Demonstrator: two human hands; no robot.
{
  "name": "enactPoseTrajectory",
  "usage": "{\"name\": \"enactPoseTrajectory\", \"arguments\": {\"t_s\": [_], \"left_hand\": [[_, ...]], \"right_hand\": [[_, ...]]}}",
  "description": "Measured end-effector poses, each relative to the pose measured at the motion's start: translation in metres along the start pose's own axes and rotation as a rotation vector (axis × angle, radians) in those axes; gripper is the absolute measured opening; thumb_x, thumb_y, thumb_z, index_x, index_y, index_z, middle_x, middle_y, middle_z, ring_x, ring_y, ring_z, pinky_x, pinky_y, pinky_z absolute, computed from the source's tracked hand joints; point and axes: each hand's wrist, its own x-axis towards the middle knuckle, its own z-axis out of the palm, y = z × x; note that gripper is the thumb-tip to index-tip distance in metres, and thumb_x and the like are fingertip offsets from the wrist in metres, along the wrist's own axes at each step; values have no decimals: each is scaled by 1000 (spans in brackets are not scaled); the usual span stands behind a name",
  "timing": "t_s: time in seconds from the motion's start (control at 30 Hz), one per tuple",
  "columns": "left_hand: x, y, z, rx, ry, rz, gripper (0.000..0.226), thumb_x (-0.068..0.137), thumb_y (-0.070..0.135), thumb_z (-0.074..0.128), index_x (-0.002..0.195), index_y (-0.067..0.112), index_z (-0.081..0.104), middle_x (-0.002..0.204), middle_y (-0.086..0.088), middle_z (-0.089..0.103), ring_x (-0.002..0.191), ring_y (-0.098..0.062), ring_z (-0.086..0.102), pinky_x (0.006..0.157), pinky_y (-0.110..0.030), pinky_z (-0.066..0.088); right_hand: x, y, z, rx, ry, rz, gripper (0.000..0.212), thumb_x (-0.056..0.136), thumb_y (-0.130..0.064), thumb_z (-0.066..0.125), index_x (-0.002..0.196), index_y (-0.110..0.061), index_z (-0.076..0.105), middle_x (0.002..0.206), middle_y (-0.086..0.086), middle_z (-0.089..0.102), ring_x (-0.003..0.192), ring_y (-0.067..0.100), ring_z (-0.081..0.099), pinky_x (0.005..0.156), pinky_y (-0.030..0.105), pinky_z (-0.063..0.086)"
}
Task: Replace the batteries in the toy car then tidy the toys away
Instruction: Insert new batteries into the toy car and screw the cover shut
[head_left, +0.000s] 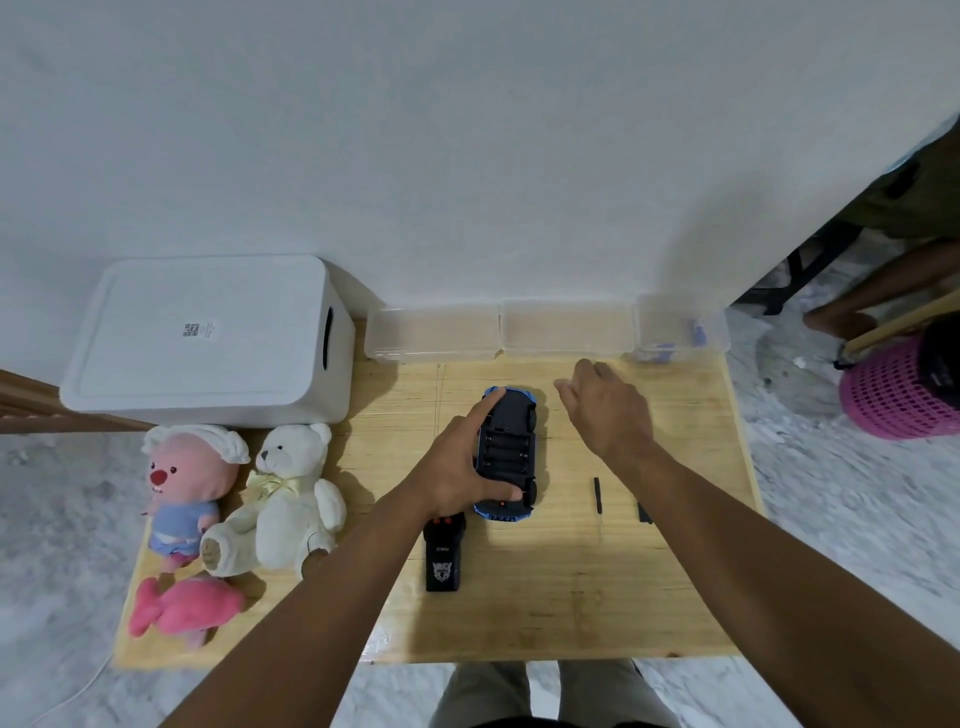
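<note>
A blue toy car (511, 452) lies upside down in the middle of the wooden table (571, 597), its battery bay uncovered with dark cells inside. My left hand (462, 462) grips its left side, thumb at the near end and forefinger along the far end. Right of the car, my right hand (608, 410) hovers with its fingers loosely curled toward the clear boxes; whether it holds anything is hidden. A thin screwdriver (598, 496) and a small black cover (644, 512) lie to the right. A black remote (443, 553) sits near my left wrist.
Three clear plastic boxes (563, 332) line the table's far edge; the rightmost (678, 330) holds small blue pieces. A white lidded bin (208, 343) stands at the far left. A pink-faced plush (187, 493), a white teddy (285, 499) and a pink plush (182, 608) lie left.
</note>
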Motion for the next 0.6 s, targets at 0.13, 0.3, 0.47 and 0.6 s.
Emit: {"name": "enactPoseTrajectory", "arguments": {"t_s": [0.13, 0.3, 0.47, 0.6], "left_hand": [[0, 0, 1, -15, -5, -2, 127, 64, 25, 97, 155, 59, 17, 138, 5, 46, 129, -16, 48, 109, -41, 48], [3, 1, 6, -11, -14, -5, 126, 65, 24, 97, 157, 57, 17, 138, 3, 46, 127, -15, 48, 110, -42, 47], [9, 0, 10, 22, -30, 8, 125, 65, 25, 97, 156, 58, 17, 138, 3, 46, 128, -16, 47, 111, -43, 46], [15, 8, 18, 23, -52, 18, 125, 63, 29, 98, 154, 62, 18, 137, 5, 47, 131, -17, 47, 113, -47, 45]], "right_hand": [[-4, 13, 1, 54, -84, 30, 29, 97, -39, 62, 105, -12, 54, 111, 5, 52, 71, 32, 61, 60, 34, 45], [-22, 38, 11, 314, -79, 71, 22, 91, -40, 71, 101, -21, 68, 107, -5, 60, 89, 18, 63, 74, 28, 43], [-21, 64, -3, 421, -109, 116, 31, 84, -49, 76, 103, -25, 69, 102, -9, 58, 92, 12, 56, 79, 28, 41], [-36, 98, -20, 243, -333, -35, 44, 73, -43, 87, 111, -29, 69, 101, -10, 56, 95, 16, 61, 79, 29, 43]]}}
